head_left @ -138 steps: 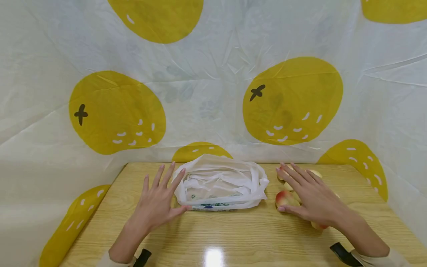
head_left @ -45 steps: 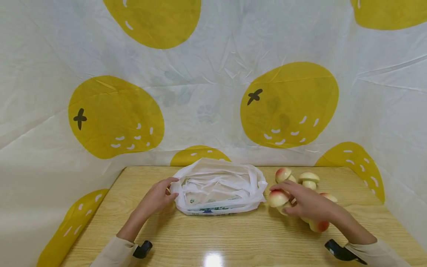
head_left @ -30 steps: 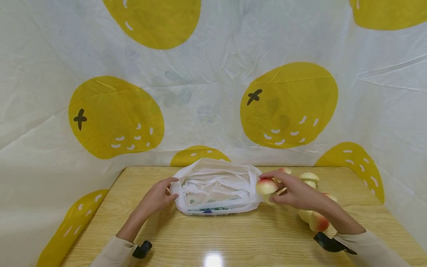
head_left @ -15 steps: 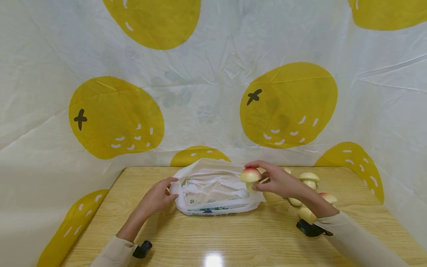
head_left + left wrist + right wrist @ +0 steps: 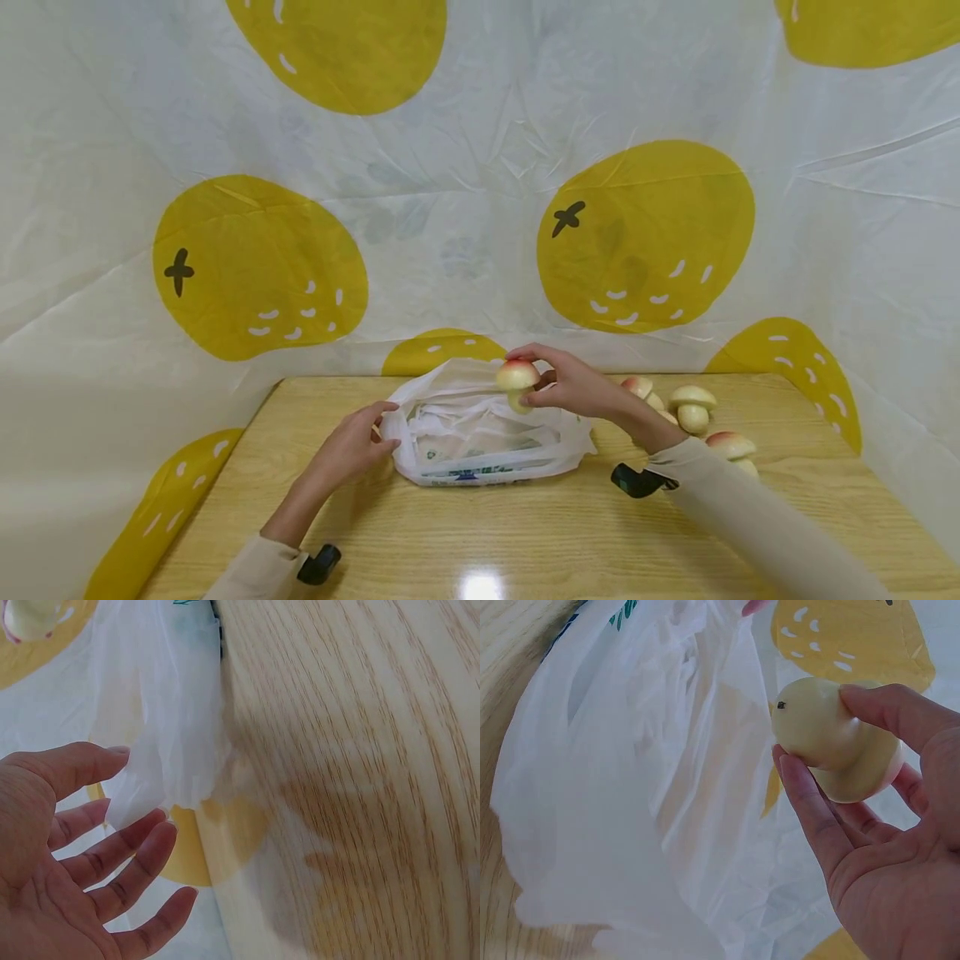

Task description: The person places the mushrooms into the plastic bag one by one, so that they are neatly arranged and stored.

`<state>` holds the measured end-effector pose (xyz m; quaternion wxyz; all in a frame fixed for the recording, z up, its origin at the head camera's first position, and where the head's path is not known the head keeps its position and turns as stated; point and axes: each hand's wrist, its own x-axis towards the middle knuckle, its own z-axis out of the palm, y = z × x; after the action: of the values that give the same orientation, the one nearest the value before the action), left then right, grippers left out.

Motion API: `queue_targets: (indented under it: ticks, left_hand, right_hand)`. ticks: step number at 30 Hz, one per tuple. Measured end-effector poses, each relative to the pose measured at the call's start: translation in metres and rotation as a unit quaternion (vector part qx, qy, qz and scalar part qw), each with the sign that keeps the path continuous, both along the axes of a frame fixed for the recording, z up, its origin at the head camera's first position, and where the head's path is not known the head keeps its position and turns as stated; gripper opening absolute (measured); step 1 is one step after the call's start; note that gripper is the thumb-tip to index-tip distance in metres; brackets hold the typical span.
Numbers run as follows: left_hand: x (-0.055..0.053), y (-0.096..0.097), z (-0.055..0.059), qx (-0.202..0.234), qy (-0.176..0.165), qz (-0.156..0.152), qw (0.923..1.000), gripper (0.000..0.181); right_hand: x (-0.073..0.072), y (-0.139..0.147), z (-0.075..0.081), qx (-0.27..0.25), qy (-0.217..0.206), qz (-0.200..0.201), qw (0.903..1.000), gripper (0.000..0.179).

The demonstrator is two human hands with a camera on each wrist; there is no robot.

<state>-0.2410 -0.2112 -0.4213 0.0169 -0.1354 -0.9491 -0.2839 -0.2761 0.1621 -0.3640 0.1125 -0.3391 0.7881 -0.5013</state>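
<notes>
A white plastic bag (image 5: 435,385) with green and blue print lies spread with its mouth open on the table. Thumb and relaxed fingertips of my left hand (image 5: 347,450) touch its left edge; in the left wrist view a thin plastic edge (image 5: 131,791) comes between them, and they stand apart. Over the bag's mouth, my right hand (image 5: 577,385) grips a glossy toy mushroom (image 5: 517,377) with a red-topped cream cap, stem pointing down. The right wrist view shows thumb and fingers around the toy mushroom (image 5: 817,724), a dark spot on its stem end.
Several more toy mushrooms, among them a cream one (image 5: 692,407) and a red-topped one (image 5: 731,446), stand at the right, partly behind my right forearm. The wooden table (image 5: 465,533) meets a white curtain (image 5: 450,250) printed with yellow fruit.
My right hand has taken a toy mushroom from the group at the right and carried it left over the bag. My left hand has closed in to the bag's left edge and stayed there.
</notes>
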Motion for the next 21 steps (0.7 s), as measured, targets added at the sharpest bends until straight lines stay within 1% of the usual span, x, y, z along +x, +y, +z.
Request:
queue_targets:
  ticks: [6, 11, 18, 21]
  left_hand:
    - [0.0, 0.0, -0.001, -0.002, 0.002, -0.001, 1.0, 0.053]
    - [-0.001, 0.001, -0.001, -0.001, 0.003, -0.001, 1.0, 0.053]
    - [-0.003, -0.001, -0.003, -0.001, 0.003, -0.001, 1.0, 0.054]
    - [-0.004, -0.002, -0.004, 0.002, 0.008, -0.003, 1.0, 0.055]
  right_hand:
    - [-0.011, -0.016, -0.007, 0.002, -0.003, 0.01, 0.9999, 0.057]
    - [-0.019, -0.03, -0.012, 0.01, -0.011, 0.008, 0.9999, 0.056]
    - [-0.03, -0.05, -0.02, 0.032, -0.016, -0.02, 0.9992, 0.056]
    - [-0.033, -0.059, -0.026, 0.033, -0.034, -0.029, 0.9984, 0.057]
